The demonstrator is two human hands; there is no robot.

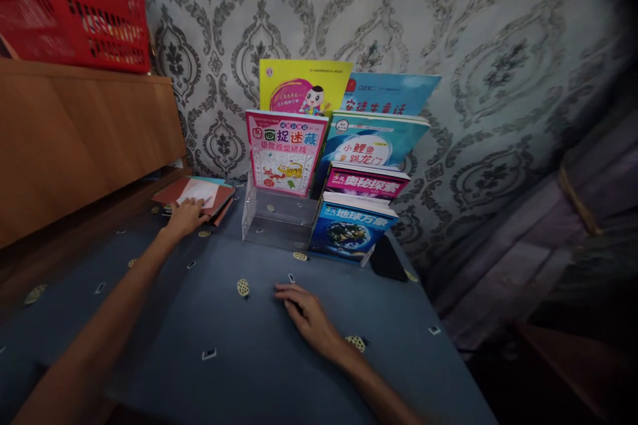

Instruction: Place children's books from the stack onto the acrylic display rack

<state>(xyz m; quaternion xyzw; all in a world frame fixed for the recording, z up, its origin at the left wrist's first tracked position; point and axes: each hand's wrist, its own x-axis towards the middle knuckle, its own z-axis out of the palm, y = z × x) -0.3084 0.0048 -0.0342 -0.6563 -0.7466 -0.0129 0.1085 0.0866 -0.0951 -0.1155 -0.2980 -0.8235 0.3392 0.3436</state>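
My left hand reaches to a small stack of books at the back left of the table. Its fingers lie spread over the near edge of the top book, which has a reddish-brown cover with a pale patch. My right hand rests on the tablecloth in front of a clear acrylic book rack, its fingers stretched out and holding nothing. A pink picture book stands in the rack's left column, with a yellow book behind it. The lower left tier shows no book.
The rack's right column holds a blue earth book, a magenta book, a teal book and a light blue book. A black phone lies right of the rack. A red basket sits on a wooden cabinet.
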